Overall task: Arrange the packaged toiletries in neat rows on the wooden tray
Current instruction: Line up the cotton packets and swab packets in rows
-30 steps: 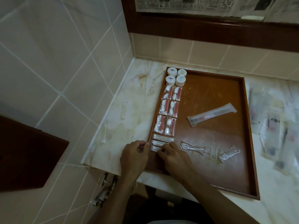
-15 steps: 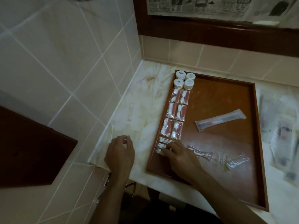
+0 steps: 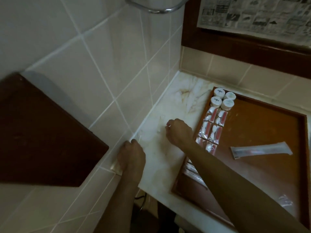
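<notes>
Wall [image 3: 94, 68]: pale square tiles with white grout, meeting a second tiled wall at the corner behind the counter.
Panel [image 3: 42, 132]: a dark brown wooden slab juts in from the left, in front of the tiles.
Frame [image 3: 235, 46]: dark wood, upper right, with newsprint [image 3: 255, 15] covering what it encloses.
Rail [image 3: 156, 9]: a chrome bar curves across the top edge.
Counter [image 3: 166, 157]: cream marble with rust-coloured veins, filling the corner; its front edge runs to bottom right.
Tray [image 3: 262, 132]: wooden, rimmed, on the counter's right half, well clear of the left wall.
Toiletries: four white-lidded jars [image 3: 223, 100] sit two by two in the tray's far left corner; foil sachets [image 3: 211, 130] run in two columns just below them, touching edge to edge; a long clear tube pack [image 3: 260, 150] lies loose and slanted mid-tray.
Right hand [image 3: 179, 132]: crossed over the tray's left rim onto bare marble, fingers curled, pinching a small clear packet [image 3: 165, 127], blurred.
Left hand [image 3: 131, 155]: at the counter's left edge by the wall, fingers curled; whether it grips anything cannot be told.
</notes>
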